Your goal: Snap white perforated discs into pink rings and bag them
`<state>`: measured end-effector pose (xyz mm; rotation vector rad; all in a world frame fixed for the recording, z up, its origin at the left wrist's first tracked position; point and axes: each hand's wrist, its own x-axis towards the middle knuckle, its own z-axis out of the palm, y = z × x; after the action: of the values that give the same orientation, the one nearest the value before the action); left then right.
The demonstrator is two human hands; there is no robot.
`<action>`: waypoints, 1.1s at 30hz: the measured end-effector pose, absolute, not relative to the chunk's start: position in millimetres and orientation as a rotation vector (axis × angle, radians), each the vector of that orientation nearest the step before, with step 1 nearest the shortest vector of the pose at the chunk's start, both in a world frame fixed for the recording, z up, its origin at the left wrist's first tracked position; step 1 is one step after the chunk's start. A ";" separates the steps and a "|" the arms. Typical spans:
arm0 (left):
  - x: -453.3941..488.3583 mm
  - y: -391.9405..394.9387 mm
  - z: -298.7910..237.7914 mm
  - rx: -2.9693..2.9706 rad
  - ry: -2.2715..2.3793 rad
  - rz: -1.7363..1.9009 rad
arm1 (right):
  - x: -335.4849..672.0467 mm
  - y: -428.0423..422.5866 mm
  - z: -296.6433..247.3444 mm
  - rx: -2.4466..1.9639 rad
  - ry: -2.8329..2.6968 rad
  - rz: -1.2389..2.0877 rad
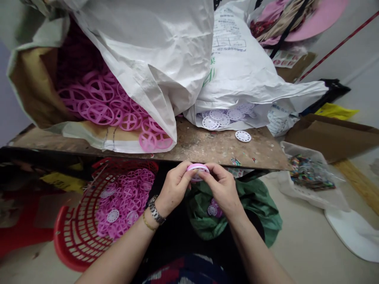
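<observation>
Both hands meet in front of the table's edge, gripping one pink plastic ring (197, 167) from either side. A white slotted disc (197, 173) shows within the ring, partly covered by the thumbs. My left hand (174, 185), with a watch at the wrist, is closed on the left rim. On the right rim my right hand (222, 187) is closed too. Behind them on the table lies a loose white disc (243, 136). More white discs (220, 117) spill from a white sack (237, 79). Pink rings with crossed spokes (100, 100) fill another sack (133, 51).
A red basket (60, 236) of pink rings and some white discs stands below left. Under my hands a green sack (204, 228) holds a few pieces. The worn table (195, 144) crosses the view. To the right are a clear plastic bin (314, 197) and a cardboard box (331, 136).
</observation>
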<state>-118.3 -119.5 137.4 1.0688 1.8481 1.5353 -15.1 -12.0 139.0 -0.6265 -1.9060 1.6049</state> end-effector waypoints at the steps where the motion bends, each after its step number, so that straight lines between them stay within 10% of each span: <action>1: -117.3 -119.1 135.6 1.062 1.868 1.539 | -15.3 -12.9 138.8 -0.634 -1.906 1.592; 33: -103.9 -117.1 117.4 0.976 1.802 1.186 | 1.2 -1.0 101.3 -0.734 -1.888 1.773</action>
<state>-103.9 -117.1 117.4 0.9764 1.8021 1.1861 1.2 -1.0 101.3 -0.7341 -1.8883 1.7732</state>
